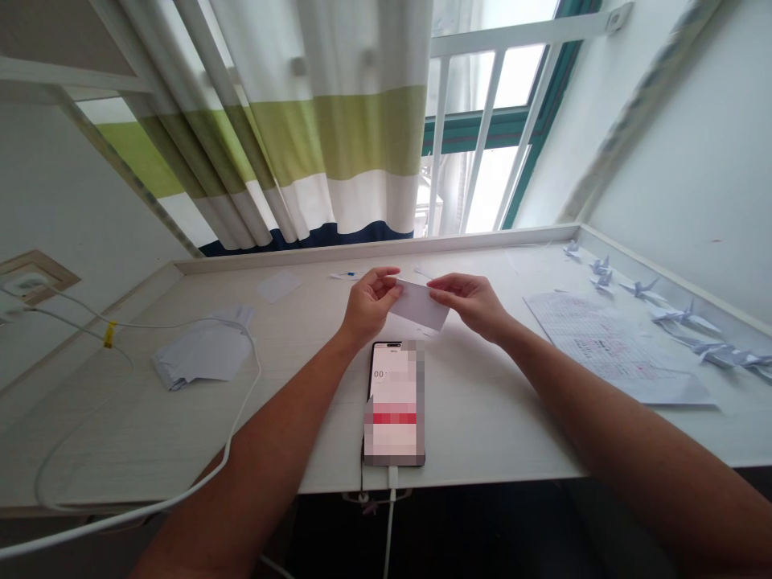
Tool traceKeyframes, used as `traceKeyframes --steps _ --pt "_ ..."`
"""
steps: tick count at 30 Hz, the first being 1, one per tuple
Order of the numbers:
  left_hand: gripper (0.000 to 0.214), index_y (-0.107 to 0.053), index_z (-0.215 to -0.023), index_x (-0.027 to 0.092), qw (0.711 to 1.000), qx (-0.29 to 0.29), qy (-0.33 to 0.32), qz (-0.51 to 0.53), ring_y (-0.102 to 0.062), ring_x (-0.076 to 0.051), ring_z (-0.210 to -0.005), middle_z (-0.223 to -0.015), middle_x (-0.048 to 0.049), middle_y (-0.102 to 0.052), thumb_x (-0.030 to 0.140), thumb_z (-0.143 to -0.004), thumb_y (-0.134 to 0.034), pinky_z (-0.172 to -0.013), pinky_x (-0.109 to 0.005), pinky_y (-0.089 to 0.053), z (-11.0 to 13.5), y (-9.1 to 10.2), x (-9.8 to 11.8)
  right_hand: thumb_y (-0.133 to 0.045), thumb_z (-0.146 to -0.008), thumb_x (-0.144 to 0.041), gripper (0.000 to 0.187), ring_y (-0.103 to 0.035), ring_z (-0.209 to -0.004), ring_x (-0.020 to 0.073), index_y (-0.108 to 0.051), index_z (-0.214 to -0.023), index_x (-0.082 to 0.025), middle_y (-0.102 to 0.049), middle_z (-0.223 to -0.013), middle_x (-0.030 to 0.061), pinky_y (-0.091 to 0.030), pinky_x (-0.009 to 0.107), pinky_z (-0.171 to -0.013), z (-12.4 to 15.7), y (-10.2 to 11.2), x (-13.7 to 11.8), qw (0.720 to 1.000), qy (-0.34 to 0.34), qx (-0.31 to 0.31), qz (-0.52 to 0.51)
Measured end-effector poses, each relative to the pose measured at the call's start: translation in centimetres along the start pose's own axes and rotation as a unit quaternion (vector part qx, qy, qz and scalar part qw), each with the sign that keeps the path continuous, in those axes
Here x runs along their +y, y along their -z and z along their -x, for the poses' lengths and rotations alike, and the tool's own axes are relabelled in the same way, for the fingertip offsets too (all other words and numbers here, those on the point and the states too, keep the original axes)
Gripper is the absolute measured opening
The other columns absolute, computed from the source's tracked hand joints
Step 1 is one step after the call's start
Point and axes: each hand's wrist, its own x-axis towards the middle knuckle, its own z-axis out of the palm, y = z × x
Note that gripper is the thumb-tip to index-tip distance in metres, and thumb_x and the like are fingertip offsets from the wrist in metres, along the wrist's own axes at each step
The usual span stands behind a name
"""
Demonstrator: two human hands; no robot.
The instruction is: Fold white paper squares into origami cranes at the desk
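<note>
Both hands pinch paper slip; phone screen blurred.

On the desk the phone lies before the slip, paper stack left, cranes right.

- The left hand and right hand pinch opposite ends of a small white paper sheet above the table.
- A phone lies just below the hands, with a white cable plugged in.
- A paper stack lies to the left.
- Folded paper cranes line the right edge, beside a printed sheet.
</note>
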Motion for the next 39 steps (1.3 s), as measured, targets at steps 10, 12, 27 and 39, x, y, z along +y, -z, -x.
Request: traceKeyframes --steps 10,12,27,39 --pt "0.021 -0.07 -0.11 0.018 0.999 -0.001 0.03 0.015 -0.075 -0.02 -0.09 -0.097 -0.0084 -0.081 0.031 -0.097 -0.061 -0.087 -0.035 -0.057 0.1 0.0 0.4 -0.091 -0.074 -0.048 0.032 -0.069 -0.085 0.0224 -0.086 -0.091 -0.022 -0.08 -0.091 0.0072 -0.055 0.039 -0.079 0.1 0.0 -0.1 0.999 -0.001 0.009 0.035" --pt "0.029 -0.07 -0.112 0.018 0.999 -0.002 0.031 0.01 -0.075 -0.02 -0.089 -0.095 -0.0089 -0.08 0.043 -0.1 -0.06 -0.085 -0.035 -0.057 0.1 0.0 0.4 -0.091 -0.075 -0.048 0.031 -0.069 -0.085 0.0228 -0.086 -0.091 -0.022 -0.081 -0.092 0.0073 -0.056 0.04 -0.08 0.1 0.0 -0.1 0.999 -0.004 0.008 0.038" --pt "0.036 -0.07 -0.113 0.019 0.999 -0.024 0.004 -0.025 -0.068 -0.016 -0.082 -0.087 -0.0025 -0.072 0.022 -0.079 -0.081 -0.079 -0.03 -0.055 0.0 0.2 -0.4 -0.096 -0.07 -0.048 0.053 -0.072 -0.092 0.0236 -0.083 -0.116 -0.024 -0.081 -0.103 0.008 -0.061 0.043 -0.083 0.1 0.1 0.0 1.0 -0.009 0.011 -0.021" --pt "0.039 -0.067 -0.119 0.02 0.998 -0.043 0.016 -0.034 -0.069 -0.017 -0.08 -0.103 -0.008 -0.081 0.023 -0.082 -0.076 -0.068 -0.028 -0.05 0.6 -0.2 1.2 -0.098 -0.068 -0.045 0.04 -0.067 -0.075 0.0175 -0.084 -0.096 -0.02 -0.079 -0.087 0.0056 -0.058 0.037 -0.074 0.3 -0.5 -1.2 0.999 -0.021 -0.011 -0.021"
